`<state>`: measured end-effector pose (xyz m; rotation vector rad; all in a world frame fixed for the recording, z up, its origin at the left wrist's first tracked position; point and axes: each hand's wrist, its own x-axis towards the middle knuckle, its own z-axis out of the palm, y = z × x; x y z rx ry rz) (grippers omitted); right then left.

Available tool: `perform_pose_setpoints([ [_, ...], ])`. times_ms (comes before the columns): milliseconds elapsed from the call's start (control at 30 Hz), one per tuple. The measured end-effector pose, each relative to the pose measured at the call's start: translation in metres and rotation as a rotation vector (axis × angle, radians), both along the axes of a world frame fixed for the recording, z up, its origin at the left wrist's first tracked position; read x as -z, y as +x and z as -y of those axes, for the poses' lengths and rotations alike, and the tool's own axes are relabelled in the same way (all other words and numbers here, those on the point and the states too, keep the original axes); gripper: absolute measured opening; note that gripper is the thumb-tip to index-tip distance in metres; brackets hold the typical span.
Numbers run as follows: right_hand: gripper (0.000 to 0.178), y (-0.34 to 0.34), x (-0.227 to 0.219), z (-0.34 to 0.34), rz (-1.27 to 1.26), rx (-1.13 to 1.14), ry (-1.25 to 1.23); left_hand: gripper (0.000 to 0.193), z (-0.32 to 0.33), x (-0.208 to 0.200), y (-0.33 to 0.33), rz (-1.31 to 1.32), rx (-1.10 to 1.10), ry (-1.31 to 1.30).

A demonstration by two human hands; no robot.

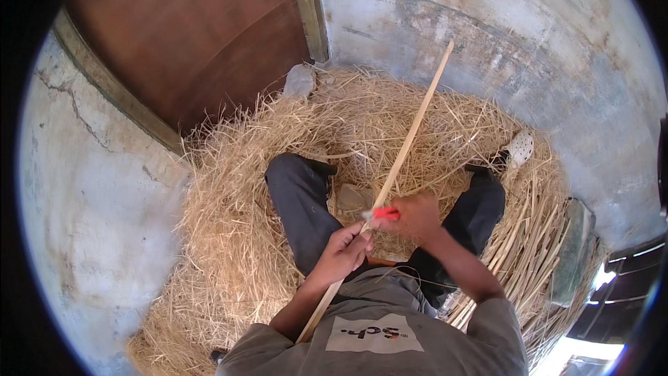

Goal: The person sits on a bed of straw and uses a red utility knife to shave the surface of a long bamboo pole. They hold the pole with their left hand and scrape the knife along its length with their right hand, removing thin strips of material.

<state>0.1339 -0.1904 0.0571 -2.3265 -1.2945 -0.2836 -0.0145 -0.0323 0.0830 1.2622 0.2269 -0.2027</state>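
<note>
A long, pale bamboo strip (412, 136) runs slantwise from under my left arm, across my lap, toward the far wall. My left hand (341, 252) is closed around its lower part, above my waist. Just beyond those fingers, my right hand (419, 217) grips a small red-handled tool (387, 214), with a greyish end against the strip. Motion blurs this hand, and the tool's exact kind cannot be made out. Thin fibres hang near my right forearm.
Loose straw-like shavings (229, 216) heap around my bent legs (299, 202). Several split strips (532, 237) lie in a bundle to the right, beside a greenish slab (573, 254). A grey stone (300, 81) sits near the brown door (202, 28). Plastered walls (501, 49) curve close around.
</note>
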Motion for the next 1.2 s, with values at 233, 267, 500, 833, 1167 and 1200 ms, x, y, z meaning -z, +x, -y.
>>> perform_pose_setpoints([
  [233,0.063,0.025,-0.007,-0.003,-0.076,0.219,0.13,0.022,-0.002,-0.013,0.002,0.028,-0.032,-0.001],
  [267,0.063,0.005,-0.008,-0.005,-0.034,0.152,0.07,0.022,-0.004,-0.012,0.002,0.029,-0.046,-0.006],
  [500,0.067,-0.009,-0.006,-0.006,0.018,0.142,0.13,0.026,-0.009,-0.014,0.005,0.05,-0.066,-0.093],
  [833,0.04,-0.029,-0.023,0.013,-1.01,-0.135,0.31,0.036,-0.018,-0.015,0.01,0.035,-0.155,-0.243],
  [1167,0.042,-0.026,-0.038,0.029,-1.924,-0.167,0.688,0.039,-0.025,-0.01,0.006,0.007,-0.223,-0.281],
  [1200,0.042,-0.027,-0.038,0.028,-1.872,-0.135,0.684,0.039,-0.025,-0.011,0.005,0.005,-0.225,-0.281],
])
